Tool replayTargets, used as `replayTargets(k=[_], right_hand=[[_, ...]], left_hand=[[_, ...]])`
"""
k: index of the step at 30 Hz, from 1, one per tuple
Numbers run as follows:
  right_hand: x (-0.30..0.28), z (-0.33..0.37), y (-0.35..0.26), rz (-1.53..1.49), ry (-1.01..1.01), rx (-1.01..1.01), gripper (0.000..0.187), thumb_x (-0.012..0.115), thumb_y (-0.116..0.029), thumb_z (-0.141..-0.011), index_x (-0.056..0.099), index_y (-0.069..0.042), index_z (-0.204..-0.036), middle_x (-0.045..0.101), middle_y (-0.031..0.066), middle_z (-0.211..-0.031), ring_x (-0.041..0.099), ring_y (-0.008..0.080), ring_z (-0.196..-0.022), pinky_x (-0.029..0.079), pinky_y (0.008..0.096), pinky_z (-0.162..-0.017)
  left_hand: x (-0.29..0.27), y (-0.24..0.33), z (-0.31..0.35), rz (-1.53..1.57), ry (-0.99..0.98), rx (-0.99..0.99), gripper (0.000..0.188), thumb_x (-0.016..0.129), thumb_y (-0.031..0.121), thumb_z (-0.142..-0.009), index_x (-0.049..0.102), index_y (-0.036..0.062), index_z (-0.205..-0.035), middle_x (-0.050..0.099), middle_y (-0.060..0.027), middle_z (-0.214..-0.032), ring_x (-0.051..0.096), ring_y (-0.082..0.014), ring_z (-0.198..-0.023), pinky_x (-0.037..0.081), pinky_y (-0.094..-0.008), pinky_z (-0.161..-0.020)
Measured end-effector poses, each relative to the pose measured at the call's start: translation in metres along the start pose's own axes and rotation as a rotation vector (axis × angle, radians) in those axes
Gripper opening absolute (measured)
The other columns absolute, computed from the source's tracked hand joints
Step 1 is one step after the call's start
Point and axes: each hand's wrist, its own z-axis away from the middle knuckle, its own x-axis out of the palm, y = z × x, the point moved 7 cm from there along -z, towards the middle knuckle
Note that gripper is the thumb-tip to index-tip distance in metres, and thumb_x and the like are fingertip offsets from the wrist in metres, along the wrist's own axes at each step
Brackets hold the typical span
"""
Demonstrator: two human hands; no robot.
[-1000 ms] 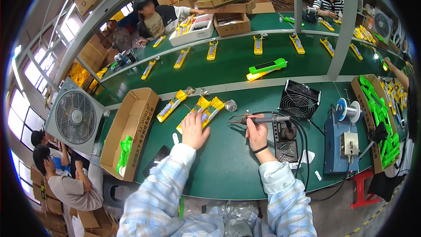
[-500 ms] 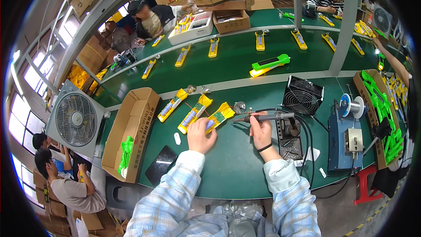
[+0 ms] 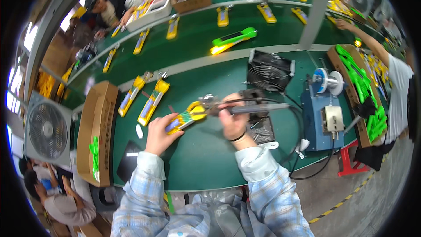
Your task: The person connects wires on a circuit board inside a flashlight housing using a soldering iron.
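Observation:
My left hand (image 3: 160, 135) is closed on the near end of a yellow lamp housing (image 3: 193, 115), which has a green circuit board and a purple-blue battery in it. At the housing's far end lies a shiny round reflector (image 3: 208, 100). My right hand (image 3: 233, 122), blurred by motion, grips a soldering iron (image 3: 258, 108) whose front end points left over that end of the housing. Whether its tip touches anything is smeared. Two similar yellow housings, one at the left (image 3: 131, 96) and another (image 3: 153, 102) beside it, lie beyond my left hand.
A cardboard box (image 3: 107, 149) with a green part stands left, near a black phone (image 3: 127, 160). Right are a small black fan (image 3: 269, 72), a blue soldering station (image 3: 322, 123), a solder reel (image 3: 322, 79) and a box of green shells (image 3: 362, 87). Beyond runs a green belt (image 3: 193, 46) carrying housings.
The iron has moved over the housing's reflector end. My left hand has lifted or turned the housing, now lying more level. The whole view has shifted; a co-worker's arm shows more at right.

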Motion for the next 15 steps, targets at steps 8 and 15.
replayTargets(k=[8, 15], right_hand=[[-0.023, -0.005, 0.021, -0.14, 0.255, 0.198, 0.015, 0.05, -0.009, -0.077, 0.047, -0.001, -0.089, 0.045, 0.0056, -0.091, 0.042, 0.0059, -0.055, 0.034, 0.0164, -0.043], [-0.014, 0.0, 0.023, -0.092, 0.191, 0.212, 0.02, 0.051, -0.015, -0.075, 0.048, 0.002, -0.086, 0.045, 0.0099, -0.089, 0.044, 0.009, -0.052, 0.034, 0.0174, -0.04]], left_hand=[[-0.001, 0.038, 0.003, 0.147, -0.101, 0.217, 0.036, 0.06, 0.02, -0.073, 0.056, 0.0049, -0.106, 0.056, -0.0079, -0.106, 0.049, -0.0228, -0.099, 0.03, -0.0355, -0.091], [0.032, -0.006, -0.003, 0.601, -0.146, 0.042, 0.014, 0.061, 0.014, -0.074, 0.064, 0.0052, -0.084, 0.064, -0.0051, -0.076, 0.058, -0.0162, -0.069, 0.033, -0.0349, -0.088]])
